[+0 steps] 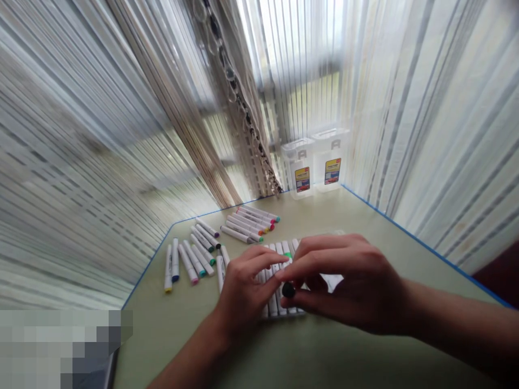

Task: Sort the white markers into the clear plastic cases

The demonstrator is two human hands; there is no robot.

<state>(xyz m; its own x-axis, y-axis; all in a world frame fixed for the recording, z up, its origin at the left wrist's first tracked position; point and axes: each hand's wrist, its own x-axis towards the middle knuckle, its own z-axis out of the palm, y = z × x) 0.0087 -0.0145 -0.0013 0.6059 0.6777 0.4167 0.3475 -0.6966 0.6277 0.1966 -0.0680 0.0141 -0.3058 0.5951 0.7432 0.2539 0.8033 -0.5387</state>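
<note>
My right hand [344, 275] pinches a marker [288, 290] by thumb and fingers. Its black end faces me, and the rest of it is mostly hidden by the hand. Below both hands lies a row of white markers [274, 308] packed side by side in what looks like a clear tray. Over the left part of that row rests my left hand [247, 278], thumb and index finger apart and stretched toward the right hand. One marker in the row shows a green band [287, 255]. Part of the row is covered by my hands.
Loose markers [187, 262] with coloured ends lie to the left on the pale green table [158, 335]; another group [249, 223] lies farther back. Two clear plastic cases [316, 162] with labels stand at the far edge. A string curtain [170, 108] hangs behind.
</note>
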